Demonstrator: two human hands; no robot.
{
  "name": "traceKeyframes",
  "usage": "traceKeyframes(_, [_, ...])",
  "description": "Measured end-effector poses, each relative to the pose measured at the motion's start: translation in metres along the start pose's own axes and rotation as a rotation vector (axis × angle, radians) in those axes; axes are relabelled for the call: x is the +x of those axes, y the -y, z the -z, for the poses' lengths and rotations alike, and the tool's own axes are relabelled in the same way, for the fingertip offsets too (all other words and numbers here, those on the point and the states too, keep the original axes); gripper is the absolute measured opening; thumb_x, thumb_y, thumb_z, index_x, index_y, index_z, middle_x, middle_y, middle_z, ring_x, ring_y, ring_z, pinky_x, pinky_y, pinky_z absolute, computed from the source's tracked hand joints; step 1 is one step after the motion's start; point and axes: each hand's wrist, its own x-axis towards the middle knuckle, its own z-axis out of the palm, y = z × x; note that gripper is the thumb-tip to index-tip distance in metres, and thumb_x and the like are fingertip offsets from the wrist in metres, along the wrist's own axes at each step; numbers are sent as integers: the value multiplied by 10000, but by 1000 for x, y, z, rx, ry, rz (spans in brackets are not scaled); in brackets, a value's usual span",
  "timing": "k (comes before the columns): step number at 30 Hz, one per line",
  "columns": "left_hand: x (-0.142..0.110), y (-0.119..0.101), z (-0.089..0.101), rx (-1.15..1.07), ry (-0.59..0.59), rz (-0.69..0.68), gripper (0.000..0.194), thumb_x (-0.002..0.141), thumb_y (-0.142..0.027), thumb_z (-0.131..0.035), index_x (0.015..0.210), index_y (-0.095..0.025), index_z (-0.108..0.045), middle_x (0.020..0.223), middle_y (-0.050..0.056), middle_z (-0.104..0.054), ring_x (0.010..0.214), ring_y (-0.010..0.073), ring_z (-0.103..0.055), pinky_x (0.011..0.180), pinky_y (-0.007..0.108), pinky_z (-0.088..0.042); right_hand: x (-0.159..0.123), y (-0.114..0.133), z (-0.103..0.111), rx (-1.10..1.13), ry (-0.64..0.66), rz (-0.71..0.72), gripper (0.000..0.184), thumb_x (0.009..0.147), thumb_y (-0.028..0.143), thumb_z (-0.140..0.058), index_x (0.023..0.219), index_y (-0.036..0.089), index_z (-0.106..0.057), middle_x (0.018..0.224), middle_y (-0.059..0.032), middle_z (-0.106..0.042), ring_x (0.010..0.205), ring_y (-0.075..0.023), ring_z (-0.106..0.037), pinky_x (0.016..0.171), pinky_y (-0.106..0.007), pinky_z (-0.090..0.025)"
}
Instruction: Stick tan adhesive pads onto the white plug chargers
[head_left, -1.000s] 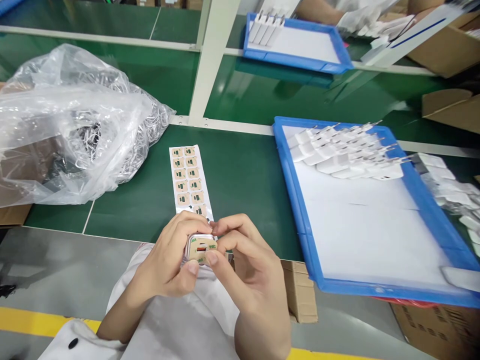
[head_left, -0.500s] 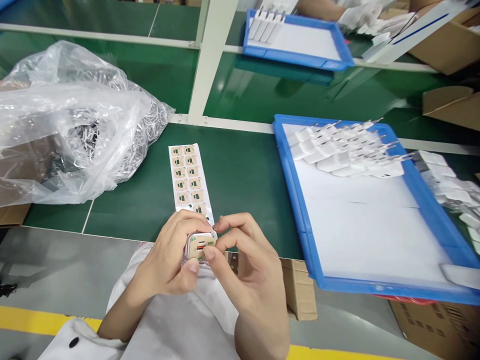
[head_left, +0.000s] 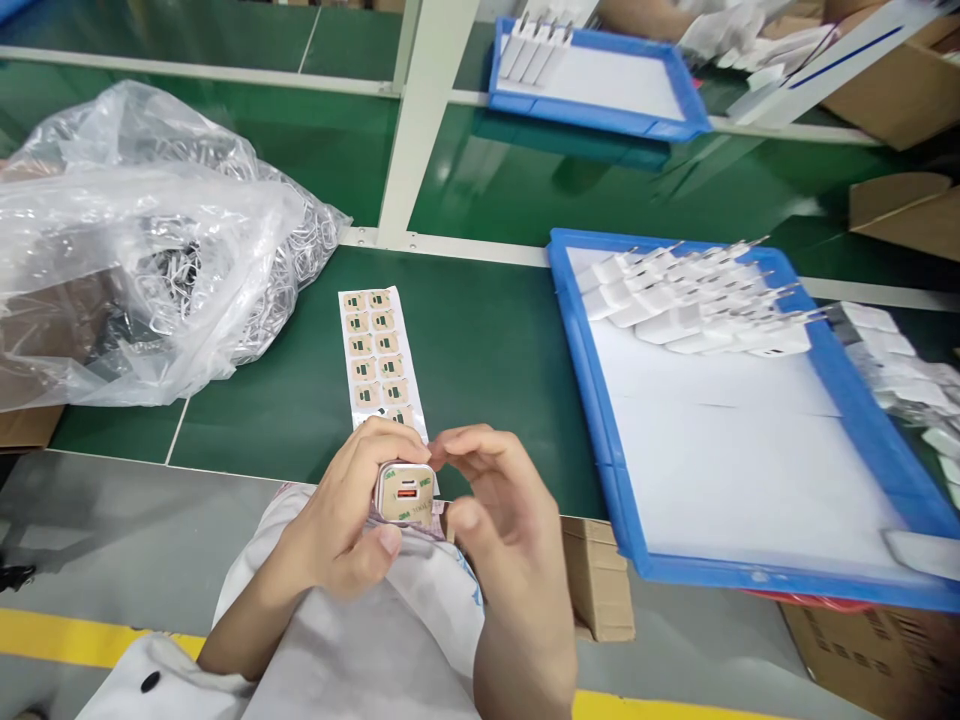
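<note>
Where the upper left of the frame is inspected, a clear plastic bag (head_left: 161,270) is found, filled with looped, silvery pieces. Right of it, on the green surface (head_left: 487,370), lies a backing sheet (head_left: 373,350) of tan cut-out pads, its near end reaching behind the hands. At lower centre, the left hand (head_left: 337,515) is clamped on a small charger block (head_left: 406,493), fingers over the top and thumb below, port face turned to the camera. A tan pad (head_left: 414,511) with green print covers that face, its cut-out around the two ports. The right hand (head_left: 514,530) is just beside it, thumb and fingers apart; fingertip contact with the block's edge cannot be determined. At right, a blue tray (head_left: 589,400) carries rows of white plug blocks (head_left: 694,305) toward its far end. Recommended handling, in this inspector's judgement: grip the block by its sides, check the cut-out is clear of both ports, and press corners evenly without sliding the pad.
</note>
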Motion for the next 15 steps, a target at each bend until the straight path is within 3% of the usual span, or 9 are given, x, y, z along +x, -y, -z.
traceKeyframes(3, [-1, 1, -2, -14, 5, 32, 465, 1010, -566, -560, 1363, -270, -501, 1187, 95, -583, 1074, 287, -607, 910, 461, -529, -6, -2, -10, -77, 14, -13, 491, 856, 577, -832, 1188, 278, -629, 1039, -39, -688, 947, -238, -695, 806, -357, -583])
traceKeyframes(7, [-6, 5, -5, -58, 5, 46, 429, 991, -482, -565, 1366, -288, -492, 1174, 90, -555, 1038, 286, -613, 879, 475, -537, -10, -3, -16, -108, 12, -30, 409, 897, 437, -797, 1212, 278, -591, 984, -18, -676, 842, -200, -676, 706, -319, -561])
traceKeyframes(11, [-6, 7, -6, -200, -33, 91, 395, 969, -497, -611, 1309, -306, -540, 1122, 60, -539, 941, 244, -595, 800, 417, -526, -8, -4, -11, -30, 92, -19, 236, 994, 409, -703, 1178, 275, -643, 867, 5, -644, 730, -170, -608, 661, -299, -522])
traceKeyframes(15, [-3, 8, -4, -303, -47, 152, 407, 951, -539, -650, 1277, -310, -566, 1133, 50, -543, 950, 234, -590, 777, 381, -518, -6, -8, -7, 67, 96, -12, 191, 1061, 411, -616, 1163, 274, -701, 871, -3, -692, 720, -164, -628, 647, -281, -519])
